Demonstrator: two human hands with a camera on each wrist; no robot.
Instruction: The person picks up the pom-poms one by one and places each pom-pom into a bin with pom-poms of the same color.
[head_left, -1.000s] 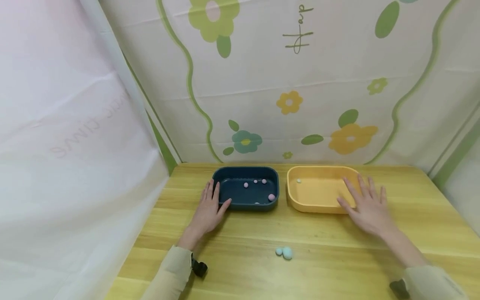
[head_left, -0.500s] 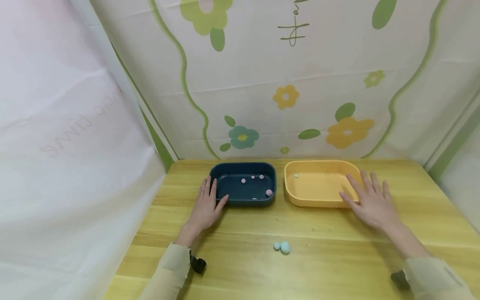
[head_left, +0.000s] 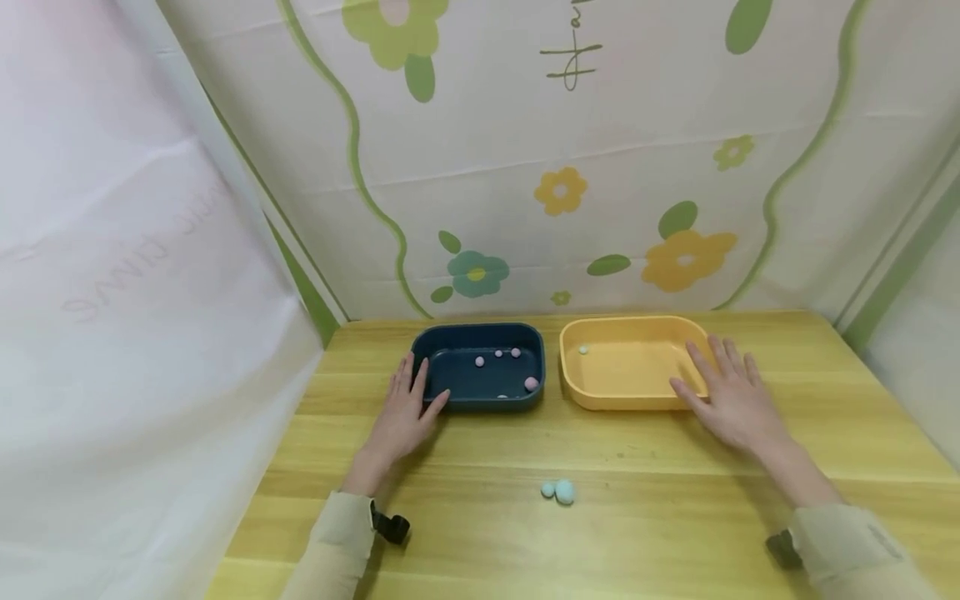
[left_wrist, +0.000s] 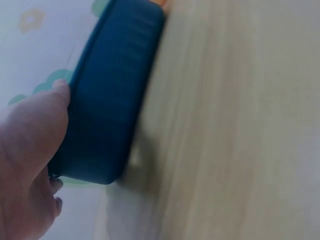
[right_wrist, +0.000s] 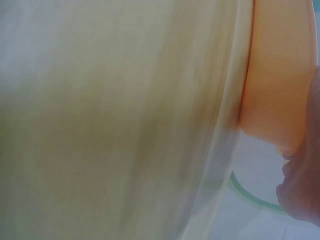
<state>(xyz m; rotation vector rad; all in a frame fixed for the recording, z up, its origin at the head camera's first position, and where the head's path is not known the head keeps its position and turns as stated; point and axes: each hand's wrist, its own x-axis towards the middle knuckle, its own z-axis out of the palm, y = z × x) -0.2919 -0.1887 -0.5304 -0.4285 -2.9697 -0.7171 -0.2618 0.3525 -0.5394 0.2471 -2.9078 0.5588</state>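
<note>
My left hand (head_left: 399, 418) rests at the left end of a dark blue tray (head_left: 483, 404), fingers spread along its side and thumb near the front edge. In the left wrist view the thumb lies at the rim of the blue tray (left_wrist: 107, 100). My right hand (head_left: 738, 408) touches the right end of a yellow tray (head_left: 630, 402) with spread, extended fingers. The blue tray bears several small pink balls, the largest pink ball (head_left: 531, 384) near its right front corner. A tiny pale green ball (head_left: 583, 350) lies in the yellow tray's back left corner.
Two light blue balls, a larger one (head_left: 565, 492) and a smaller one (head_left: 548, 490), lie side by side on the wooden table (head_left: 637, 533) in front of the trays. A flower-printed white cloth (head_left: 465, 150) hangs behind the table; another white cloth (head_left: 150, 375) hangs at the left.
The head view has tilted and shifted a little, so everything appears slightly higher and further left. Both hands, the trays and the balls keep their places relative to one another.
</note>
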